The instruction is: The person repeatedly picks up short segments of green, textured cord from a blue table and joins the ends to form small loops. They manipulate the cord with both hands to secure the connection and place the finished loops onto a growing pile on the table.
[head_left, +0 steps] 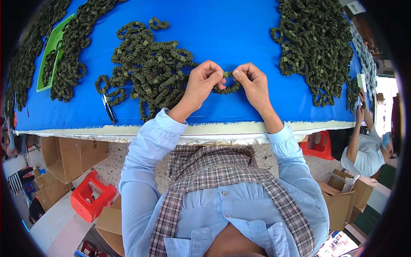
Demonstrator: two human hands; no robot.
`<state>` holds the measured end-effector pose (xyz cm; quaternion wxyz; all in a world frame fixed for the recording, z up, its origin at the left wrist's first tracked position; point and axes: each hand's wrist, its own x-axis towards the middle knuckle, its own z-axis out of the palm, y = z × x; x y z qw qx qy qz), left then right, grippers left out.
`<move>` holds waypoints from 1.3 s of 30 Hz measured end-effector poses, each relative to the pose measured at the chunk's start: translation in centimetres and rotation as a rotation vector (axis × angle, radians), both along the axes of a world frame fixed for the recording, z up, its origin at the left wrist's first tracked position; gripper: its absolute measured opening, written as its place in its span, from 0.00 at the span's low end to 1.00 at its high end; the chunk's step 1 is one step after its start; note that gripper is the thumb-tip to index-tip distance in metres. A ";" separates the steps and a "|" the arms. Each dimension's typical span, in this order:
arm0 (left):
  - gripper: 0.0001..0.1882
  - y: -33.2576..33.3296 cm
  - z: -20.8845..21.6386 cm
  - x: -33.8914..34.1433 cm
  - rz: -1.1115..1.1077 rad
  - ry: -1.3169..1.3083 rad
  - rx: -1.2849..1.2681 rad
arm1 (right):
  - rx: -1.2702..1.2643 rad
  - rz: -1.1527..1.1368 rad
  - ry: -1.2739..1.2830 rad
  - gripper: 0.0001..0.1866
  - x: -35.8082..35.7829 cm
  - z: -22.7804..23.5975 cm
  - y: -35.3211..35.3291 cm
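Over the blue cloth near the table's front edge, I hold a dark green ruffled scrunchie (229, 89) between both hands. My left hand (203, 82) pinches one side of it with thumb and fingers. On the other side my right hand (254, 84) is closed on it, thumb against the forefinger. A short, smoother, lighter green section shows between my fingertips. Just left of my left hand lies a loose heap of similar scrunchies (154, 75). Small thread snips (109, 110) with a dark handle lie at that heap's near left side.
A larger scrunchie heap (317, 40) covers the table's right side. More scrunchies lie at far left, around and inside a green tray (42, 82). Red stools (81, 199) and cardboard boxes (81, 156) stand below the table edge. Another person (364, 154) works at the right end.
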<state>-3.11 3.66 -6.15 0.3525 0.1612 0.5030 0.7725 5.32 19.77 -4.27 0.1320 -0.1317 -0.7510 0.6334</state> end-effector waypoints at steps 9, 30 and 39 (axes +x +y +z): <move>0.12 -0.2 0.7 0.5 0.022 0.058 0.007 | -0.011 0.032 0.048 0.09 0.0 0.2 -0.3; 0.11 0.4 0.3 1.3 0.170 0.223 -0.110 | 0.156 0.077 0.037 0.05 0.7 0.6 -0.3; 0.11 0.4 0.5 1.3 0.211 0.347 -0.209 | -0.065 0.120 -0.075 0.06 1.0 1.0 0.3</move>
